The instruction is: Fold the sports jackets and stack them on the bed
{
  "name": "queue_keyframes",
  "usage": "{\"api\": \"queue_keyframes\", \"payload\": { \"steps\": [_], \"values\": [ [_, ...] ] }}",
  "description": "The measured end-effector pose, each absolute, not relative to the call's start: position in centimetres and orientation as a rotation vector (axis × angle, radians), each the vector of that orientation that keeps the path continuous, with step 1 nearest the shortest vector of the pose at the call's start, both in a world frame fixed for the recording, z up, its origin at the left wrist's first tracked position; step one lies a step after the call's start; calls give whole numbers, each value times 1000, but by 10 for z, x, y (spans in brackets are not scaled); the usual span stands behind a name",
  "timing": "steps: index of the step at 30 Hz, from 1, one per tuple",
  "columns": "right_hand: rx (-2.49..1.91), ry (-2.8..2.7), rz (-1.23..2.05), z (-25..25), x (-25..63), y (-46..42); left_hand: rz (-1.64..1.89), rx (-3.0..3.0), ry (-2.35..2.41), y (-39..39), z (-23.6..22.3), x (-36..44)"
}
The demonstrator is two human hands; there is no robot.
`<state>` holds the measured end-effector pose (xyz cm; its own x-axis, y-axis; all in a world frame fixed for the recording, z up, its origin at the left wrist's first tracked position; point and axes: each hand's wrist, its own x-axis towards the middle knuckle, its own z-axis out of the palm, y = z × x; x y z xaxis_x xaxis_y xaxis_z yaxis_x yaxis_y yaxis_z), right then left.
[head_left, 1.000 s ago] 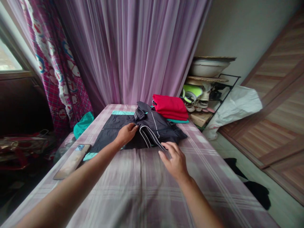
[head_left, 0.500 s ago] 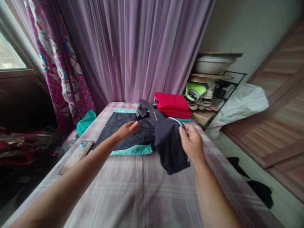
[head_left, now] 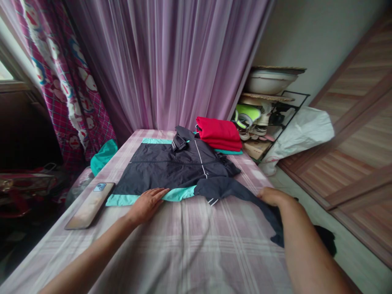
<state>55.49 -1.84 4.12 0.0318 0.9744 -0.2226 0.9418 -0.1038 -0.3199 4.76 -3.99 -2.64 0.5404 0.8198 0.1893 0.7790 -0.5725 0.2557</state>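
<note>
A dark jacket (head_left: 165, 163) with turquoise edges and white piping lies spread on the checked cloth of the table or bed (head_left: 183, 249). Its far sleeve is folded over the body. The near sleeve (head_left: 232, 187) stretches out to the right. My right hand (head_left: 271, 196) is closed around that sleeve, towards its outer part, near the right edge; the forearm hides some of the fabric. My left hand (head_left: 150, 204) rests flat on the jacket's near turquoise edge, fingers stretched out and holding nothing.
A folded red garment pile (head_left: 219, 134) sits behind the jacket, with turquoise fabric under it. To the left lies a phone (head_left: 90, 206). A shoe rack (head_left: 263, 126) and a white bag (head_left: 303, 130) stand at the right; a purple curtain (head_left: 171, 61) hangs behind.
My right hand has moved right and drawn the sleeve out from its bunched position. My left hand has come down and nearer, onto the jacket's edge. The view has shifted slightly.
</note>
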Motion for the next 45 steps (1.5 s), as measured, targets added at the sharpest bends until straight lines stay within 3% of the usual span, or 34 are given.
{"api": "queue_keyframes", "payload": {
  "steps": [3,6,8,14,16,22,28,37,39,42,45],
  "values": [
    [-2229,-2054,727,48,546,-11,454,2670,1414,-41,-29,50],
    [-2012,-2048,588,61,519,2,454,2674,1472,-43,-35,50],
    [-1845,-2147,668,64,492,3,466,2673,1495,-45,-38,49],
    [-1346,-2441,1819,56,433,-22,518,2689,1488,-49,-42,48],
    [-1413,-2275,1948,50,434,-23,535,2700,1492,-49,-42,49],
    [-2202,-1747,998,16,460,7,559,2723,1503,-49,-43,53],
    [-2203,-1585,723,-14,451,10,563,2707,1514,-47,-45,50],
    [-2514,-1575,307,1,451,-15,528,2707,1524,-53,-44,65],
    [-2469,-1607,216,5,448,-23,510,2704,1532,-55,-43,67],
    [-2066,-1715,151,14,442,-40,497,2690,1531,-56,-42,68],
    [-1512,-2060,462,19,429,-58,497,2669,1550,-56,-42,68]
  ]
}}
